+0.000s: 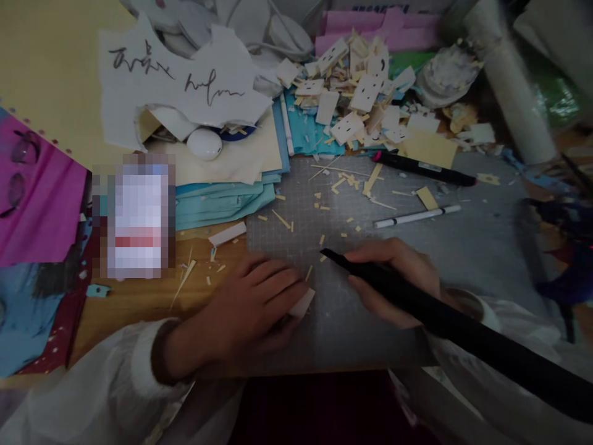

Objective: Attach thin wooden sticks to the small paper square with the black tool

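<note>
My left hand (pixel 252 303) presses flat on a small pale paper piece (pixel 303 303) at the near left edge of the grey cutting mat (pixel 463 247). Only a corner of the piece shows past my fingers. My right hand (pixel 398 272) grips a long black tool (pixel 417 303), its tip pointing up and left to about the mat's middle, just above the paper piece. The tool's far end runs off to the lower right. Both wrists wear white sleeves.
A black marker (pixel 424 169) and a white pen (pixel 417 216) lie on the mat's far side. Behind them is a heap of cut paper pieces with drawn faces (pixel 361 99). A stack of teal and cream sheets (pixel 222 185), a white egg-shaped object (pixel 204 143) and scribbled paper (pixel 185 80) lie at the left. Scraps litter the mat.
</note>
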`<state>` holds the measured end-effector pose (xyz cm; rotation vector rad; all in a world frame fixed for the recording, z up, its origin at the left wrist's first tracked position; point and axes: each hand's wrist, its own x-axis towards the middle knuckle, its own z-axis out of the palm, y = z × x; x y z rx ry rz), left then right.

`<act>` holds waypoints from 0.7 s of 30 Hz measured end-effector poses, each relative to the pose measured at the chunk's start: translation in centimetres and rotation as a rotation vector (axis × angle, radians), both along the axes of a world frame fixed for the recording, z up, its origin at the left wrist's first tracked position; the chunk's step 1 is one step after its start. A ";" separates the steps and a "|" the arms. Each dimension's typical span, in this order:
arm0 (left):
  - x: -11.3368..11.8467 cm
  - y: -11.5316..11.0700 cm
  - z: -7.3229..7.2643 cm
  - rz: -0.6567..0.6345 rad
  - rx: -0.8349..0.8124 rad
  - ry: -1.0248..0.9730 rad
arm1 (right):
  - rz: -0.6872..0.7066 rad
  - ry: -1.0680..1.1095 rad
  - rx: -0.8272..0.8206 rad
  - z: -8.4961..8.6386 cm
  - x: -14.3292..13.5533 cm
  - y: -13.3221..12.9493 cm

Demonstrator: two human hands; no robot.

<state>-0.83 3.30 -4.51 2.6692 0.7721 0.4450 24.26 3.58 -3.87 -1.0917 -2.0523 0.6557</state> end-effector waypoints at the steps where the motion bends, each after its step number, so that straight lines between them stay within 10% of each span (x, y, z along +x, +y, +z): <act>1: 0.0 0.0 0.0 -0.001 -0.001 0.009 | 0.034 -0.006 0.001 0.0 0.0 0.0; 21: 0.7 -0.2 0.5 -0.011 0.078 0.096 | 0.306 -0.030 -0.002 -1.3 -0.4 0.4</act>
